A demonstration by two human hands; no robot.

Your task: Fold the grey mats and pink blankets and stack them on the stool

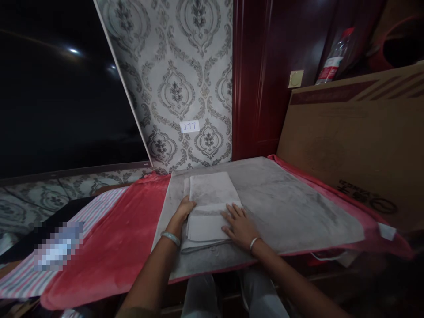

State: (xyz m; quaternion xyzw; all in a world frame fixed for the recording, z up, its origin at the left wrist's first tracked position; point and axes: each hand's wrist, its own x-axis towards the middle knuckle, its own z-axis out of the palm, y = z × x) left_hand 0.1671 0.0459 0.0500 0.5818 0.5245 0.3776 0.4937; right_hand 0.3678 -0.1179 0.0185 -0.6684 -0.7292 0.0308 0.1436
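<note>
A light grey folded cloth [212, 190] lies in layers on a wider grey cloth [281, 203]. My left hand [184, 209] grips the folded cloth at its left edge, the thumb on top and the other fingers partly hidden. On the cloth's right side rests my right hand [241, 226], flat with fingers spread. Beneath the wider grey cloth is a red plush blanket [126, 234], showing on the left and along the right edge.
A striped cloth [99, 210] lies at the left, with a blurred-out object on it. A large dark screen [66, 88] leans behind. At the right stands a big cardboard box [351, 141] with a plastic bottle [333, 62] on top. The wall carries a paper label [190, 126].
</note>
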